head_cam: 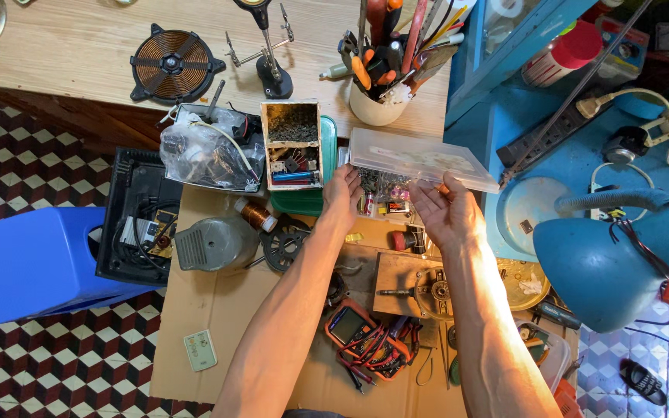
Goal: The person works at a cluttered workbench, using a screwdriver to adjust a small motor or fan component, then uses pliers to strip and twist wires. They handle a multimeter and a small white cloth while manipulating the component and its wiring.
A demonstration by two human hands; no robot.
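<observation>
My left hand (342, 197) reaches into a clear plastic parts box (385, 203) holding small components, fingers curled at its left edge. My right hand (447, 210) is palm up at the box's right side, thumb and fingers touching the raised clear lid (420, 159), which stands tilted open above the box. Whether either hand pinches a small part is hidden. Below my arms lie an orange multimeter (358, 333) with red and black leads and a small motor (431, 290) on a wooden block.
A cup of tools (381, 85), a helping-hand stand (272, 66) and a copper coil (173, 63) sit on the wooden bench. Nearby are a bag of parts (207, 151), a grey motor (214, 244), a blue stool (32, 259) and a blue lamp (621, 255).
</observation>
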